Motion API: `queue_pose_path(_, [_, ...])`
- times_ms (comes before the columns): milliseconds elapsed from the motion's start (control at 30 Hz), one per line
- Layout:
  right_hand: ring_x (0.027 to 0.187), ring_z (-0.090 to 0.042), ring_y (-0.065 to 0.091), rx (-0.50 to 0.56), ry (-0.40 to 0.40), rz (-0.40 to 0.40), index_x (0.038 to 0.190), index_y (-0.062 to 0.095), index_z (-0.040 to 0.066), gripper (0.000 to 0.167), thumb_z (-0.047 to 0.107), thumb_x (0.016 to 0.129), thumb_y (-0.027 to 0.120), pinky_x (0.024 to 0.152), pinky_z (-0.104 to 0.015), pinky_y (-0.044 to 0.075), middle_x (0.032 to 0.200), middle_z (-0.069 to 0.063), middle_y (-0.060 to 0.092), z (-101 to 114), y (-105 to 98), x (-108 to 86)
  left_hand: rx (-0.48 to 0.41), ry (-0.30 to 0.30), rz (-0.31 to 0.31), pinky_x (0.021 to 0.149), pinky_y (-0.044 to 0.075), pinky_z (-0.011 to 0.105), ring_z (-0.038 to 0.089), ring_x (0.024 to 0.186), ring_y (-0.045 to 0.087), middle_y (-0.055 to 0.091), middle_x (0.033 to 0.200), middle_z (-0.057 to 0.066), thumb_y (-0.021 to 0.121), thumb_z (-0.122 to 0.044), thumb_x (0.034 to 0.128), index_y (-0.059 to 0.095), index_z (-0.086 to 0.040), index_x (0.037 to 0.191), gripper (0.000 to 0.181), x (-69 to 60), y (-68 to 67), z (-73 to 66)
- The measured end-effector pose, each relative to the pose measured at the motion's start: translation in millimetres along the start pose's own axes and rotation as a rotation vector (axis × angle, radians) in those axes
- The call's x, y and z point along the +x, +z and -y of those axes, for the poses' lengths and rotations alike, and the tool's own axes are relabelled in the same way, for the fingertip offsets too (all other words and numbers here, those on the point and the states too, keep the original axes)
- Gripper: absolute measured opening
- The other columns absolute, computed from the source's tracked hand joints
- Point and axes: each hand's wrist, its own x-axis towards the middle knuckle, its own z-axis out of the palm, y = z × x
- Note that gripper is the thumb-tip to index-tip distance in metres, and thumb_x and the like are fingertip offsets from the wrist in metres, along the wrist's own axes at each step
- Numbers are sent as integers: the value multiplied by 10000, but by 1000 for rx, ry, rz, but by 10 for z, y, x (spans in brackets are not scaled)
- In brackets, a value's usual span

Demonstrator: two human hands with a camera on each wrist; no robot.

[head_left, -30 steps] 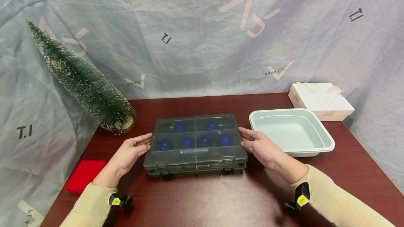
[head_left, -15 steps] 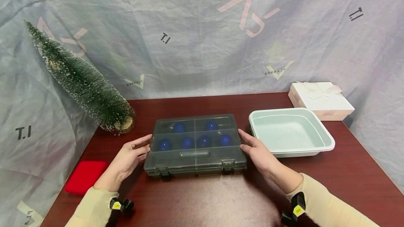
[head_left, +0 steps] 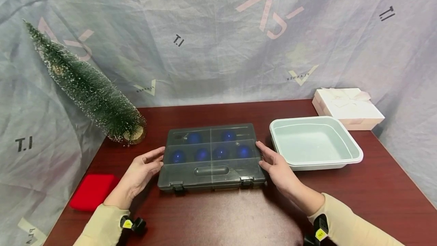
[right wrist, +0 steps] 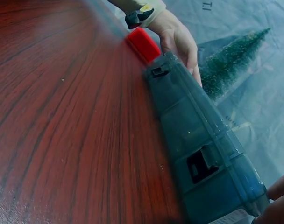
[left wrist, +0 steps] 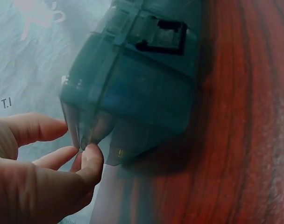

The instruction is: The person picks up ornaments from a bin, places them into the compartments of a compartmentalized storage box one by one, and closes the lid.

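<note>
Hands (head_left: 139, 174) (head_left: 282, 172) — against both case (head_left: 211, 179) ends

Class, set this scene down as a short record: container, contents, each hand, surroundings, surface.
container: dark see-through case, lid down
contents: six blue balls
left hand: touches its left edge
right hand: touches its right edge
left side: green tree, red item
right side: pale basin, white box behind
surface: reddish-brown table

A closed smoky case (head_left: 211, 158) of blue balls (head_left: 178, 157) lies on the table (head_left: 232, 215).
</note>
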Motion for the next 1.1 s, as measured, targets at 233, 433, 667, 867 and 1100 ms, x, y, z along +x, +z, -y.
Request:
queue_pose_path(233, [1528,-352,130,1,-27,-11,1576,280,-63,604,-124,997,440,1180,-480,183,1656,-216,196,-6,12,-6,46,22,-19,917,481,229,201,1269,459,367,1509,231,523,94,944,323,104,1530,619,23,31,-33])
queue_pose_path(433, [1529,-351,129,11,-32,-14,1573,286,-65,604,-138,992,436,1176,-476,189,1653,-220,202,-30,14,3,345,133,-67,989,464,286,397,1347,405,425,1481,264,582,91,929,458,76,1454,540,36,187,-302])
queue_pose_path(667, [1526,-348,135,6,-29,-16,1576,286,-58,611,-143,988,431,1167,-472,205,1653,-212,209,-49,7,11,842,528,60,1093,368,584,371,1332,493,555,1411,163,737,-22,880,656,-52,1303,432,-43,669,-528])
queue_pose_path(867, [1526,-344,138,10,-35,-14,1576,285,-59,611,-143,988,429,1167,-475,202,1653,-211,211,-59,2,18,1052,627,291,1093,358,594,349,1394,424,491,1501,114,755,-164,887,635,-131,1362,491,-150,1106,-431])
queue_pose_path(1100, [1524,-360,136,23,-54,-16,1566,289,-78,601,-148,985,427,1177,-484,184,1646,-229,216,-38,12,1,1163,660,451,1140,217,665,399,1466,303,393,1579,130,724,-200,931,550,-149,1461,560,-151,1363,-170])
